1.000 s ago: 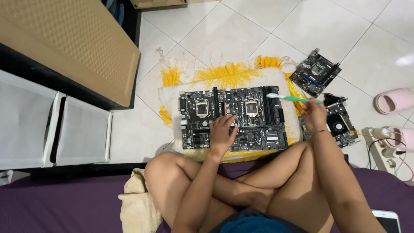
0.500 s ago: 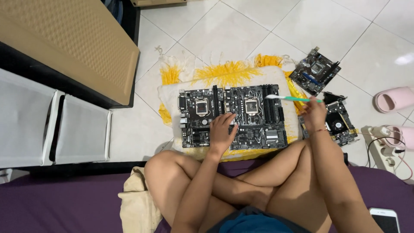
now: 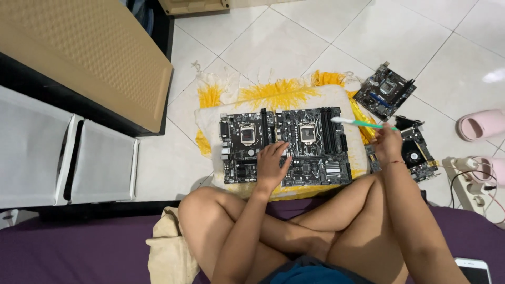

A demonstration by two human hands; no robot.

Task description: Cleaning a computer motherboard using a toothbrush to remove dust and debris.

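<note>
A large black circuit board (image 3: 315, 152) with two square processor sockets lies flat on a yellow and white fringed towel (image 3: 273, 94) on the tiled floor. My left hand (image 3: 272, 165) rests palm down on the board's lower middle, fingers spread. My right hand (image 3: 386, 143) hovers at the board's right edge and grips a green-handled toothbrush (image 3: 359, 123), whose white head points left over the board's memory slots.
A smaller black circuit board (image 3: 384, 94) lies on the tiles at upper right, another board with a fan (image 3: 415, 152) beside my right hand. Pink slippers (image 3: 481, 123) and a white power strip (image 3: 468, 181) sit at far right. A phone (image 3: 473, 271) rests on the purple mat.
None of note: both hands and the toothbrush stay in nearly the same place; only the view shifts slightly.
</note>
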